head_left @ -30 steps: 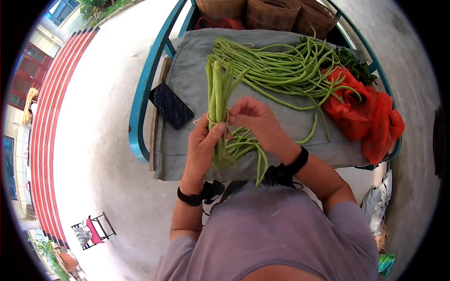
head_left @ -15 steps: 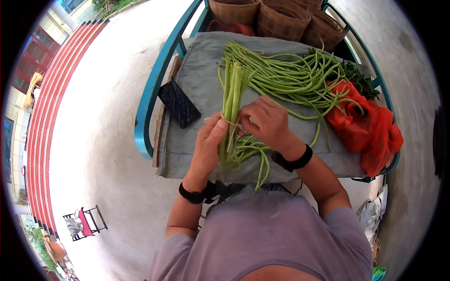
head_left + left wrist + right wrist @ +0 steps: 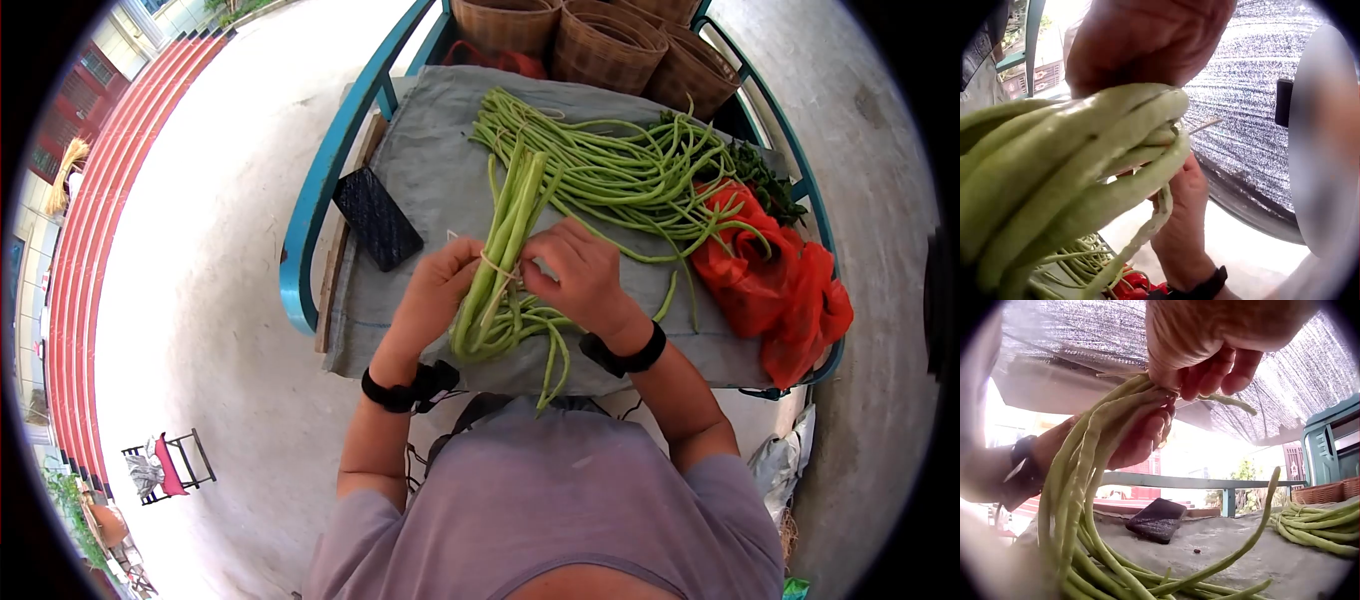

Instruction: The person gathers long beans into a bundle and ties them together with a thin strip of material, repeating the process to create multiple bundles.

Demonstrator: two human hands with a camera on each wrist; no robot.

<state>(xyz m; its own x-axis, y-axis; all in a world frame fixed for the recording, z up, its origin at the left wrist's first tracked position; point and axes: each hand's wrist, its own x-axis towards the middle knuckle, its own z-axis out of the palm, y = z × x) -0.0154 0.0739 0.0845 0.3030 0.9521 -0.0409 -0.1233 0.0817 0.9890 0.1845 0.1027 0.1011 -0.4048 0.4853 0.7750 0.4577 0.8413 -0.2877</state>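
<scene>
A bundle of long green beans (image 3: 508,225) leans upright between the two hands, with a thin pale tie (image 3: 497,268) wrapped around its middle. At its left edge the left hand (image 3: 436,292) pinches the tie close against the beans, and a loose end pokes out past the fingers. The right hand (image 3: 580,276) pinches the tie on the other side, fingers curled; the right wrist view shows these right fingertips (image 3: 1188,387) right at the bent beans (image 3: 1085,462). In the left wrist view, thick beans (image 3: 1079,162) hide most of the grip.
A larger bunch of long beans (image 3: 600,165) lies on the grey cloth (image 3: 420,130), beside a red plastic bag (image 3: 770,285) and dark leafy greens (image 3: 760,180). On the left is a dark phone (image 3: 377,220). Wicker baskets (image 3: 608,45) stand behind, within the cart's teal rail (image 3: 318,180).
The bundle has tilted, its top leaning right. The left thumb has moved from the front of the beans to their left edge. The right hand has stayed by the tie.
</scene>
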